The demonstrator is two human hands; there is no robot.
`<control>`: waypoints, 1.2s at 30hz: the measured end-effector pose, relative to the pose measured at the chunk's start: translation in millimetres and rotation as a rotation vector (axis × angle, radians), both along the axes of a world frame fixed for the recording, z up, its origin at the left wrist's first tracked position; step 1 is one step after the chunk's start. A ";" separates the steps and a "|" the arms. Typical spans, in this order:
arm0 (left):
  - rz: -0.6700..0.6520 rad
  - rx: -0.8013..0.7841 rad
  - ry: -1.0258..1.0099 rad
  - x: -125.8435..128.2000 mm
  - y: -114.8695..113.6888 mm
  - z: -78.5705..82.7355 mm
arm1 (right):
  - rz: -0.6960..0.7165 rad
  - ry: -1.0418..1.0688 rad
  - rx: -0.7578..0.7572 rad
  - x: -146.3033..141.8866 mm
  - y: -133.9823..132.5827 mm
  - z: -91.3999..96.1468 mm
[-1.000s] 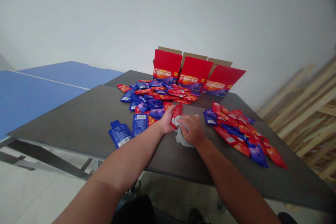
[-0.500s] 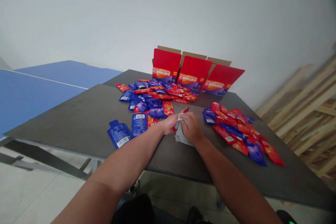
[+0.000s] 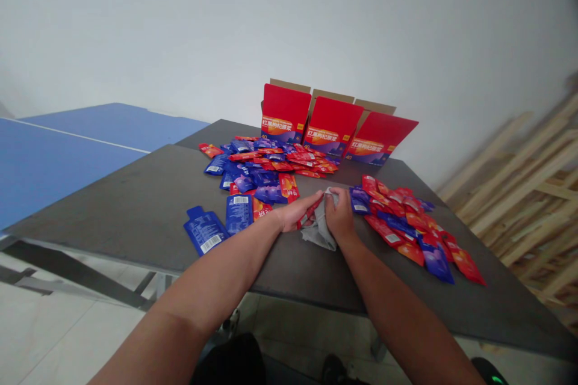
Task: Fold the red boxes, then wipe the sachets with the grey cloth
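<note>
Over the dark tabletop (image 3: 271,261), my left hand (image 3: 295,214) is closed on a red pouch (image 3: 310,212), mostly hidden by the fingers. Beside it, my right hand (image 3: 341,215) grips a grey cloth (image 3: 321,231), which hangs down between the two hands. To the left of my left hand lie two blue pouches (image 3: 239,212) with barcodes upward. A mixed heap of red and blue pouches (image 3: 266,177) spreads behind my hands. Another pile of pouches (image 3: 406,219) lies to the right of my right hand.
Three red cartons (image 3: 283,109) with raised flaps stand in a row at the table's back. A blue table with a white line (image 3: 90,132) adjoins on the left. Wooden slats (image 3: 528,192) lean along the right side. A pale wall rises behind.
My right hand has moved slightly right, away from my left, drawing the cloth with it. More of the red pouch shows in my left hand, which stays nearly in place.
</note>
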State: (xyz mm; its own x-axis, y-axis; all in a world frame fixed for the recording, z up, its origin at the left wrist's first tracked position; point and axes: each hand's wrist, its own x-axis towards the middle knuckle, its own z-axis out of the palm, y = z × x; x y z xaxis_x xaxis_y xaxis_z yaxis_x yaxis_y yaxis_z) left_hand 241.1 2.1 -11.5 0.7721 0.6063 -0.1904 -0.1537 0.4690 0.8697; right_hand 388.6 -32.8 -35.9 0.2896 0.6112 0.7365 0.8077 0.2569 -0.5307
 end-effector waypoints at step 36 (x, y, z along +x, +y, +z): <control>0.284 -0.168 -0.226 15.0 6.8 -5.0 | 0.027 -0.286 -0.007 33.9 -9.1 19.3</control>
State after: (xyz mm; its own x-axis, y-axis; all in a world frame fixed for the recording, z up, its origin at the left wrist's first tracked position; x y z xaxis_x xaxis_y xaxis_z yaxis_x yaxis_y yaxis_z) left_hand 256.1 8.9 -16.6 0.6123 0.7764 -0.1494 -0.4765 0.5131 0.7139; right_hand 422.5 -41.9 -16.6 0.0537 0.6212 0.7818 0.9178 0.2777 -0.2837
